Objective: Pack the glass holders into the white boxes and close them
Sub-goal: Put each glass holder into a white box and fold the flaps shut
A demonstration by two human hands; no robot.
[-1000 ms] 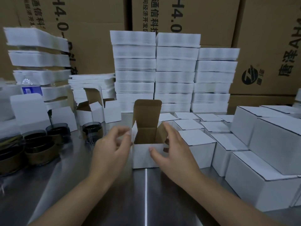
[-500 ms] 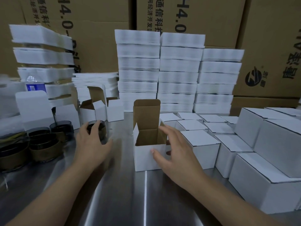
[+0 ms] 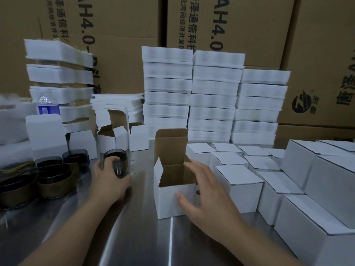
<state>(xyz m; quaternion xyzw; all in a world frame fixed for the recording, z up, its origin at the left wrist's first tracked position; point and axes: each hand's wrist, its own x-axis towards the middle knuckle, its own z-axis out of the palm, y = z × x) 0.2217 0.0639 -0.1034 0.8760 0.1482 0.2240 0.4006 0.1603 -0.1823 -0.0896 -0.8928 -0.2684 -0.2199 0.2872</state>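
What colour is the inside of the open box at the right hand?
Brown inside the open box, white outside; head view.

Glass holder: lower body hidden behind the fingers of the left hand. Water bottle: base concealed by a raised box lid; label too blurred to be read. Brown cartons: cut off at the top edge. Closed white boxes, far right: cropped by the frame edge.

The left hand grips a dark glass holder standing on the steel table. The right hand touches the open white box, thumb on its front wall. Closed boxes stand just beside it.
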